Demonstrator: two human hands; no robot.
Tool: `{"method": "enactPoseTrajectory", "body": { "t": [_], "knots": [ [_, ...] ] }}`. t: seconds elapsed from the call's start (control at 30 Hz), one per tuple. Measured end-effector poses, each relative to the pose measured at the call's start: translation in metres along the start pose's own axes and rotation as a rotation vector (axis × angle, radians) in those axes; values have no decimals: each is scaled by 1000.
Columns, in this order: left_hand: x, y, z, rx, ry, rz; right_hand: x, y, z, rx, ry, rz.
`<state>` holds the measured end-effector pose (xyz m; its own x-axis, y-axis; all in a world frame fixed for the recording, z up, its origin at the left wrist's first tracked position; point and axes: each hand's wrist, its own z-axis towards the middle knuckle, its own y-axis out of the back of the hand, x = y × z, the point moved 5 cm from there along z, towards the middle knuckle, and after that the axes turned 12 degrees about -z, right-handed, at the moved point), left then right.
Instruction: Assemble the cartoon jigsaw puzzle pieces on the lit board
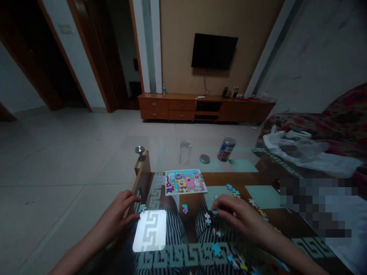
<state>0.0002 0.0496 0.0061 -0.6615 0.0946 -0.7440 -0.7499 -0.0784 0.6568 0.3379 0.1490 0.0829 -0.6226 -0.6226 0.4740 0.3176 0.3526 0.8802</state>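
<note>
My left hand rests curled at the left edge of the glass-topped table, its fingertips next to a small teal jigsaw piece. My right hand hovers low over scattered jigsaw pieces, with its fingertips at a blue piece. Whether either hand grips a piece is hidden. A white piece and a blue piece lie between my hands. A cartoon picture card lies flat beyond them. My striped trousers show through the glass.
Farther along the table stand a glass tumbler, a printed can and a round metal lid. A metal knob sits on the table's corner post. A plastic bag lies on a floral sofa to the right.
</note>
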Motion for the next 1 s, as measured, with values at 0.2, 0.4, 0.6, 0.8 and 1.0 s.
{"method": "enactPoseTrajectory", "body": {
  "t": [0.2, 0.4, 0.6, 0.8, 1.0],
  "knots": [
    [-11, 0, 2, -11, 57, -40, 55, -64, 89, 95, 128, -45],
    [-16, 0, 4, -6, 91, -47, 78, -96, 116, 132, 216, -49],
    [-12, -2, 3, -16, 95, -72, 83, -95, 109, 105, 244, -135],
    [-12, -3, 3, -26, 90, -80, 82, -103, 111, 88, 233, -94],
    [-12, -4, 3, -21, 93, -76, 86, -110, 116, 69, 150, -101]
  ]
}}
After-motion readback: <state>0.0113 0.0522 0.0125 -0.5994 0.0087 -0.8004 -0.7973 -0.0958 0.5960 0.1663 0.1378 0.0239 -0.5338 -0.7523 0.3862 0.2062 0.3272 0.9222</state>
